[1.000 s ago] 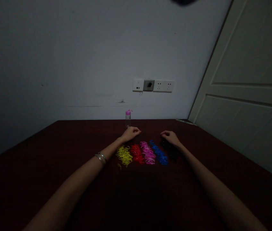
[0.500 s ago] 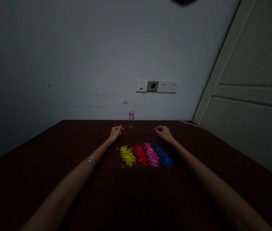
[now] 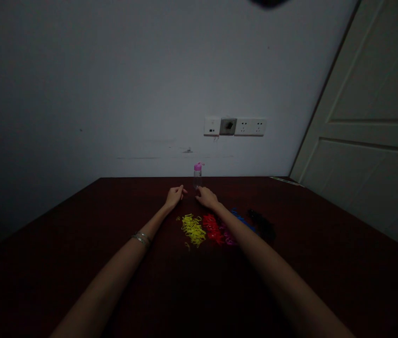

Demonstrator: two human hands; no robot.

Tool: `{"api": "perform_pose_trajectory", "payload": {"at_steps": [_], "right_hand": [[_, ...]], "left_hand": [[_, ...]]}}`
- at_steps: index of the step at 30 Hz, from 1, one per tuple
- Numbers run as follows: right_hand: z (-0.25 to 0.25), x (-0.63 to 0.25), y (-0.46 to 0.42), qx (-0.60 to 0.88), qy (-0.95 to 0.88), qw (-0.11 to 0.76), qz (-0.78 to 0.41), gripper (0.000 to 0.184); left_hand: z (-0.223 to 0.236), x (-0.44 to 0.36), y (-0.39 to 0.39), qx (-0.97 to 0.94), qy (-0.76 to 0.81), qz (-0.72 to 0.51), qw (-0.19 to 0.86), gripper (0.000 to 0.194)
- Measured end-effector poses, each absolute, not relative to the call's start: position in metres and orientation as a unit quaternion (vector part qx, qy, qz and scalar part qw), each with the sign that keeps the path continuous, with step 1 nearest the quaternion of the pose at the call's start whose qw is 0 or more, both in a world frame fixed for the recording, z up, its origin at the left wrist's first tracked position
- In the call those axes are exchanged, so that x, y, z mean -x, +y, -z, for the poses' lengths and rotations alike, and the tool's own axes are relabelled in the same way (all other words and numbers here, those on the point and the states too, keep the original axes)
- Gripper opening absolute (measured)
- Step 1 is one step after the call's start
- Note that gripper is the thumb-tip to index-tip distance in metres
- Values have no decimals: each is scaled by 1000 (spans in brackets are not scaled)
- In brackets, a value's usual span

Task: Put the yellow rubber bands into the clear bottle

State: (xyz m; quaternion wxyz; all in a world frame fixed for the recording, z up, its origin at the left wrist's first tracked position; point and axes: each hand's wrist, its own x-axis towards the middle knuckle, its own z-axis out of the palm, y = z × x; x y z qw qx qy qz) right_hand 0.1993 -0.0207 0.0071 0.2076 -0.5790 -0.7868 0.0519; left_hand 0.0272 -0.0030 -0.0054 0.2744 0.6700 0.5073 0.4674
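Note:
My left hand (image 3: 175, 196) rests on the table left of a clear bottle (image 3: 197, 178) with a pink cap, its fingers closed together; anything in them is too small to make out. In front of the bottle's base is my right hand (image 3: 206, 197), its fingers bent into a pinch, with their contents not visible. Nearer to me lie loose heaps of what look like small rubber bands: yellow bands (image 3: 194, 230), red bands (image 3: 213, 228), pink bands (image 3: 227, 236) and blue bands (image 3: 242, 219). My right forearm partly covers the pink and blue heaps.
A dark, likely black heap (image 3: 261, 225) lies right of the blue one, on the dark red table (image 3: 142, 291). Behind the table stands a pale wall with a socket panel (image 3: 234, 126). A panelled door (image 3: 371, 155) is at the right.
My right hand has moved left, from behind the blue heap to the front of the bottle. Its forearm now crosses the pink and blue heaps and uncovers the dark one. The view shifted slightly.

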Motion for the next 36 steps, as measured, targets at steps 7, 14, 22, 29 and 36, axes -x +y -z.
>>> {"api": "perform_pose_trajectory", "payload": {"at_steps": [7,14,22,29,36], "right_hand": [[-6,-198,-25,575,-794,193,-47,26],[-16,-229,-22,574,-779,236,-88,29],[-36,-321,-41,506,-799,265,-188,25],[-28,-357,-72,480,-791,228,-303,31],[-22,-367,-68,489,-778,262,-294,27]], "left_hand": [[7,-27,-1,-667,506,-472,277,48],[5,-27,-4,-659,505,-478,286,45],[5,-27,-3,-652,504,-481,300,43],[5,-27,-4,-650,508,-479,300,44],[5,-25,-3,-653,504,-476,305,44]]}}
